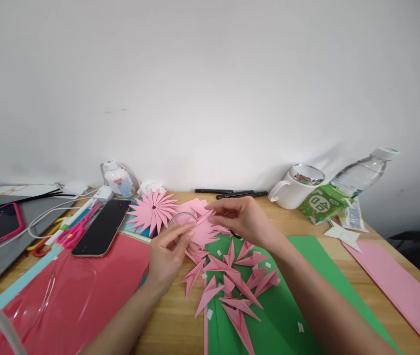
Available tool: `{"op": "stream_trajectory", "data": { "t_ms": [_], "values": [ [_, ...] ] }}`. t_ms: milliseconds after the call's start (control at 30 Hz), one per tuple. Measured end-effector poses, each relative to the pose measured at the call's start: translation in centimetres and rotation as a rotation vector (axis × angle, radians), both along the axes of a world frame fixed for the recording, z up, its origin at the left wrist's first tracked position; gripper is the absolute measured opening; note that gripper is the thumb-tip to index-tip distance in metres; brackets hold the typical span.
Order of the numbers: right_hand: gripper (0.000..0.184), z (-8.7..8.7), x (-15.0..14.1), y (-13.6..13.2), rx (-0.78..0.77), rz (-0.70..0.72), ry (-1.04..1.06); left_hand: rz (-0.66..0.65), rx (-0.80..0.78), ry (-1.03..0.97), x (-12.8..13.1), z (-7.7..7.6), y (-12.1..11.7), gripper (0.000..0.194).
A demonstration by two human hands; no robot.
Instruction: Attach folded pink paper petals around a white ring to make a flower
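Folded pink paper: spans the gap between both hands.
Left hand: thumb and fingers grasp its left end.
Right hand: fingertips pinch its right end.
Pointed pink pieces: on the green sheet, below the grip.
Pink rosette: left of it.

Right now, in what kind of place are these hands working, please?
Probably a desk against a wall, used for papercraft: many folded pink pieces lie on green paper, with pink scissors and a white mug also there.
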State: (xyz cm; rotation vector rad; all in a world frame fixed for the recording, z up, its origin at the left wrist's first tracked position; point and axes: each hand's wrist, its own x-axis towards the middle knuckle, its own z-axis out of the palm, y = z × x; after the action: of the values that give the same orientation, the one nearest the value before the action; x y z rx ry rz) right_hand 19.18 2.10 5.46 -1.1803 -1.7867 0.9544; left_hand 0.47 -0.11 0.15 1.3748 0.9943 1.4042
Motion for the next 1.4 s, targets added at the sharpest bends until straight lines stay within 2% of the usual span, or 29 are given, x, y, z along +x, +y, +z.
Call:
{"op": "stream_trajectory", "data": {
  "t_ms": [267,633,767,933,1133,1400],
  "values": [
    [0.027,-0.5,-0.4,0.1,-0.102,0.011,0.099,-0.018,-0.028,-0.019,0.2,0.0,-0.2,0.018],
    [0.029,-0.9,-0.4,0.4,-0.055,-0.019,0.029,0.022,-0.020,-0.019,0.1,-0.5,-0.2,0.016],
    [0.030,-1.3,-0.4,0.5,-0.090,0.021,0.062,0.017,-0.004,0.005,0.0,-0.8,-0.2,0.013],
    [0.027,-1.6,-1.1,0.0,-0.085,0.019,0.064,0.016,0.014,0.004,0.1,-0.4,-0.2,0.014],
    [0.044,-1.6,-1.9,-0.1,-0.098,-0.051,0.126,0.038,-0.010,-0.022,0.0,0.0,-0.2,0.015],
    [0.043,-2.0,-2.5,0.0,-0.149,-0.044,0.243,0.077,-0.128,-0.053,0.2,-0.2,-0.1,0.022]
  ]
}}
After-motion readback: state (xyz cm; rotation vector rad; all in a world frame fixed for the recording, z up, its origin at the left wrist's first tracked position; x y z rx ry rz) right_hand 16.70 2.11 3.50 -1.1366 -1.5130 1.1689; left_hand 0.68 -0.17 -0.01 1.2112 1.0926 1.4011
